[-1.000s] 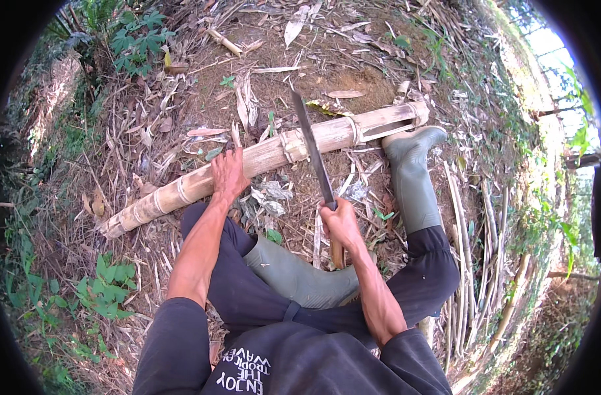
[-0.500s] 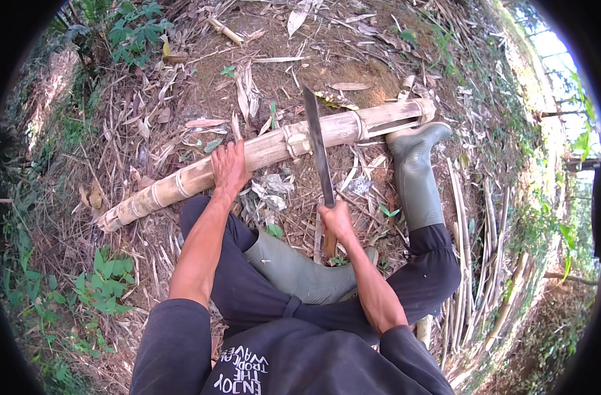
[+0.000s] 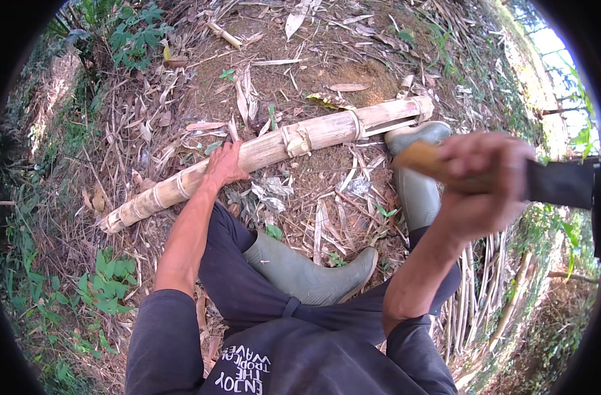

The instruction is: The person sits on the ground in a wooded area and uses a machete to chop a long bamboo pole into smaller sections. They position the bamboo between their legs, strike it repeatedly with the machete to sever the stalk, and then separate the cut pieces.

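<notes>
A thick bamboo pole (image 3: 330,130) lies slantwise across the ground in front of me, its left end nearer. Along its upper side are chipped nodes, and a long slot is open near the right end. My left hand (image 3: 226,163) rests over the pole left of its middle and holds it. Raised at the right, my right hand (image 3: 481,181) is closed round the wooden handle of a machete (image 3: 422,161). The dark blade points right, past the hand, and its far part runs into the dark rim of the view. Motion blurs this hand slightly.
My green rubber boots (image 3: 313,273) flank the near side; the right one touches or nearly touches the pole's slotted end. Dry leaves and bamboo scraps (image 3: 271,191) litter the soil. Several thin sticks (image 3: 471,289) lie at the right, and leafy plants (image 3: 106,280) grow at the left.
My right hand has swung the machete up and to the right, away from the pole, and the blade now points right. The left hand stays on the pole, which has barely moved.
</notes>
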Tool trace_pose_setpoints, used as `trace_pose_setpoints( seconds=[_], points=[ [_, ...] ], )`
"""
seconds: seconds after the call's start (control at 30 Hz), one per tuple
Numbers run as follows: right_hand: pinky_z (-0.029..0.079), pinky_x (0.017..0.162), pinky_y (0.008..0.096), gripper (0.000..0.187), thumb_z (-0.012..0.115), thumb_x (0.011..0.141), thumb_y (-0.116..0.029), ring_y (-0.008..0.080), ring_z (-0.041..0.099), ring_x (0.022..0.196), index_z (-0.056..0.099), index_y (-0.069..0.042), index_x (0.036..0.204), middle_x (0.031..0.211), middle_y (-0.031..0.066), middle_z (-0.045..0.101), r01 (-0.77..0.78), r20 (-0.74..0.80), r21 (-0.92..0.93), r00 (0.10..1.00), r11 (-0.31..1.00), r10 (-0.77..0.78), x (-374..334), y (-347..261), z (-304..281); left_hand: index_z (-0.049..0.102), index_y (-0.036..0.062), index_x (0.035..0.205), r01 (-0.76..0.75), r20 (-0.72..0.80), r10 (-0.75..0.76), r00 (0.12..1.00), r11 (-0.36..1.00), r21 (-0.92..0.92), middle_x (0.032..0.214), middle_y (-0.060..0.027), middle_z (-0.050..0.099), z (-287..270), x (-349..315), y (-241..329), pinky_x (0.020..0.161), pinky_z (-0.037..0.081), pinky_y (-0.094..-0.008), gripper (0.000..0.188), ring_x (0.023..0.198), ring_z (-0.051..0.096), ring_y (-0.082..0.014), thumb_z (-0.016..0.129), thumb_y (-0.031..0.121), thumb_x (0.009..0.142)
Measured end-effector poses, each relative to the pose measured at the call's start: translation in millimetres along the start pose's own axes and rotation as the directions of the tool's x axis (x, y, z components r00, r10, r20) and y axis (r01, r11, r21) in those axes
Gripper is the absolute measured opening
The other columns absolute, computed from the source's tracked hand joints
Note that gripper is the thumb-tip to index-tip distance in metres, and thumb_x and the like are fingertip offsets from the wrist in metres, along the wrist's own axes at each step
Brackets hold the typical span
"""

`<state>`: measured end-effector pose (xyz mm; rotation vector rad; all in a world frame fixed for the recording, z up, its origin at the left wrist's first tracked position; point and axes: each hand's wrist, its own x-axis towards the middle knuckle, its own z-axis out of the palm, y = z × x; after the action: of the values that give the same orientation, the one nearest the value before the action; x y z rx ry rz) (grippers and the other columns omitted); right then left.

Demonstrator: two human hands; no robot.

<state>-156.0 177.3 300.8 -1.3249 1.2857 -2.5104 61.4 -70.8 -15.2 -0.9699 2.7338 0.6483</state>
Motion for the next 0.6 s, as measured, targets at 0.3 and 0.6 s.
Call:
trace_pose_setpoints(
  seconds=[0.3, 0.6],
  points=[
    [0.049, 0.058, 0.0376, 0.023, 0.063, 0.08, -0.011, 0.0241, 0.062, 0.058, 0.062, 0.011, 0.086, 0.06, 0.0085, 0.06, -0.747, -0.332, -0.658, 0.172, -0.097, 0.927, -269.1, 139.7, -85.9, 0.045, 0.0048, 0.128, 0.015, -0.092, -0.01, 0.996, 0.998, 0.056, 0.117, -0.0189, 0.056, 7.1, -6.1, 26.4, 0.095, 0.038, -0.047, 0.088, 0.11, 0.053, -0.0375, 0.085, 0.023, 0.052],
    [0.041, 0.038, 0.0259, 0.017, 0.07, 0.086, -0.012, 0.009, 0.049, 0.041, 0.056, -0.001, 0.084, 0.055, 0.0009, 0.054, -0.767, -0.153, -0.444, 0.574, 0.463, 0.804, -96.6, 40.0, -11.0, 0.047, 0.0049, 0.123, 0.066, -0.418, 0.037, 0.908, 0.971, 0.23, 0.109, -0.0127, 0.053, 34.1, -14.5, 25.9, 0.094, 0.037, -0.0448, 0.08, 0.106, 0.051, -0.0328, 0.085, 0.016, 0.053]
  ],
)
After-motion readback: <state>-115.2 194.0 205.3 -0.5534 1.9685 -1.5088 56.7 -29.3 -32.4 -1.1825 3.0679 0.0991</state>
